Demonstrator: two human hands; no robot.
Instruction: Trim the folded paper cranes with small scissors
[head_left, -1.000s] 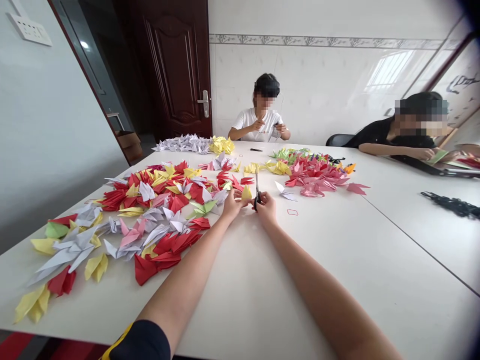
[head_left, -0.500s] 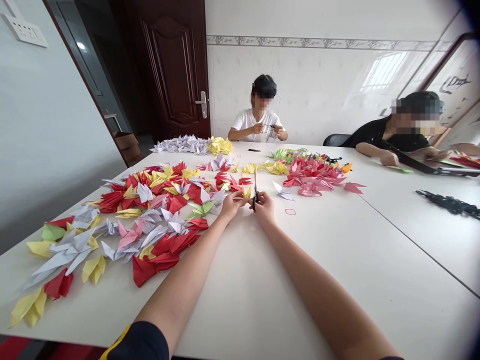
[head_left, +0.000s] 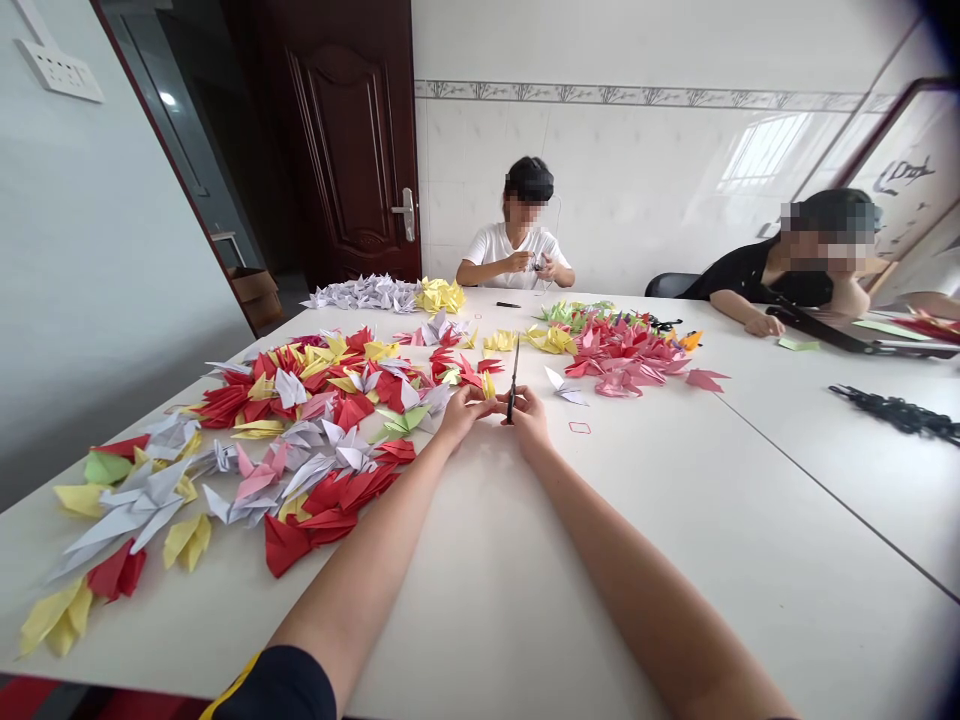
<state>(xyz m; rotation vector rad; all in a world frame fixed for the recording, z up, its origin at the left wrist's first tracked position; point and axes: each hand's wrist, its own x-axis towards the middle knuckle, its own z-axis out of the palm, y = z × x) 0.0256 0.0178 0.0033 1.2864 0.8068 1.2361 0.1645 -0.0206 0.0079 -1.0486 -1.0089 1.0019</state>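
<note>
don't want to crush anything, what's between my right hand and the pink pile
In the head view, a white folded paper lies between your right hand and the pink pile.

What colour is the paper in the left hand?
The paper is yellow, seen in the head view.

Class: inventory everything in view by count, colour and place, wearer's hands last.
Mixed papers: many, mostly red, yellow, white, left
White pile: one, far left
Yellow pile: one, beside it
Pink pile: one, right of centre
Green papers: several, behind it
Lone paper: one, white, centre
Black bundle: one, right
Tabletop: one, white, centre
Door: one, brown, back left
Carton: one, brown, doorway
Socket panel: one, white, left wall
Chair: one, black, right
People: two clear, white and black tops, back
Scissors: one, black, in right hand
Held paper: one, yellow, in left hand
Hands: two, bare, centre
</note>
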